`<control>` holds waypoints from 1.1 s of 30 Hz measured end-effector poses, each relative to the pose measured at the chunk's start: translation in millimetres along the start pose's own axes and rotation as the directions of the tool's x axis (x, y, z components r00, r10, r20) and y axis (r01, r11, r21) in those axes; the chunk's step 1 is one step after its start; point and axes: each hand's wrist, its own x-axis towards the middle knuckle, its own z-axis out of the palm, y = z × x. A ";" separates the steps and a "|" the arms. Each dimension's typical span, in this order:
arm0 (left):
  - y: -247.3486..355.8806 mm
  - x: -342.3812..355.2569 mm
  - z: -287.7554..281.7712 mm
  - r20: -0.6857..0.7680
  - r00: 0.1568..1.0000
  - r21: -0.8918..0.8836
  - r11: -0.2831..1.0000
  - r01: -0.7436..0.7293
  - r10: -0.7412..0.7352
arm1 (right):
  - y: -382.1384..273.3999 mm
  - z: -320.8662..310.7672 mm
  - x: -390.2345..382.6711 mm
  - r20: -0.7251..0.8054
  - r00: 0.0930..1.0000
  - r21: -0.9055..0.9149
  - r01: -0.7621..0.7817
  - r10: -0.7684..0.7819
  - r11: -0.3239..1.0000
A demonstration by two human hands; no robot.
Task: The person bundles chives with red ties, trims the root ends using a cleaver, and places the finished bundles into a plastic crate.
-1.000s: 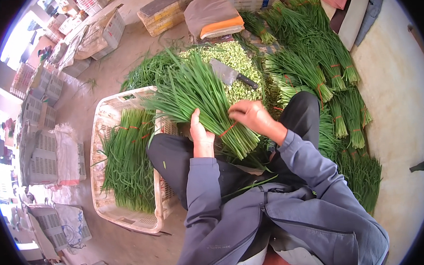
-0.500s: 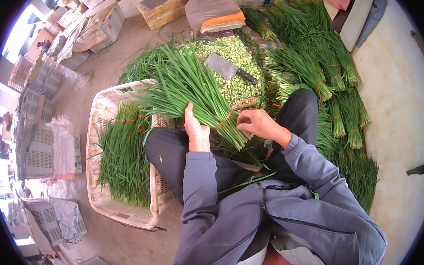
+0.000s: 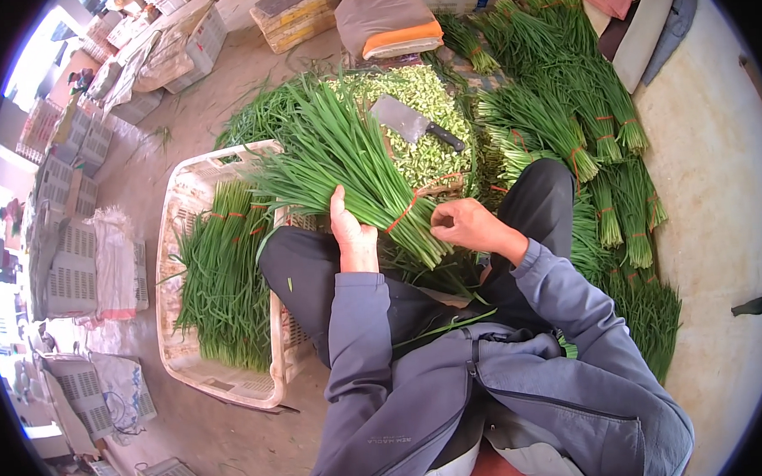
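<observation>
concrete floor w/ crates; both hands gripping chive bundle, left hand, right hand.

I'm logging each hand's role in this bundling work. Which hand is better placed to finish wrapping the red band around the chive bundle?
Probably the right hand: its fingers pinch the red band by the bundle's cut end, while the left hand grips the stalks.

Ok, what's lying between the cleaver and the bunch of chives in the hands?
In the head view, only a heap of pale green trimmings lies between the cleaver and the bunch that both hands grip.
</observation>
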 end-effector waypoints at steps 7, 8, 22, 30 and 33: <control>2.8 3.6 -3.6 -0.047 0.997 0.002 0.999 -0.054 0.054 | -11.0 -17.4 -40.2 0.860 0.505 0.213 -0.223 -0.074 0.951; 3.7 3.4 -2.8 -0.079 0.996 0.002 0.999 -0.050 0.050 | -10.0 -15.2 -40.2 0.918 0.396 0.138 -0.281 -0.016 0.950; 1.3 4.3 -6.4 -0.056 0.994 0.003 0.995 -0.095 0.095 | 5.1 53.0 31.5 -0.144 0.961 -0.272 0.193 -0.238 0.943; 5.8 3.3 -1.8 -0.066 0.995 -0.055 0.996 -0.075 0.071 | -16.5 12.8 -7.5 0.473 0.873 0.148 0.056 -0.120 0.987; 12.4 7.2 -2.6 -0.108 0.992 -0.069 0.995 -0.074 0.066 | -14.3 -8.5 -31.3 0.912 0.411 0.140 -0.285 -0.012 0.948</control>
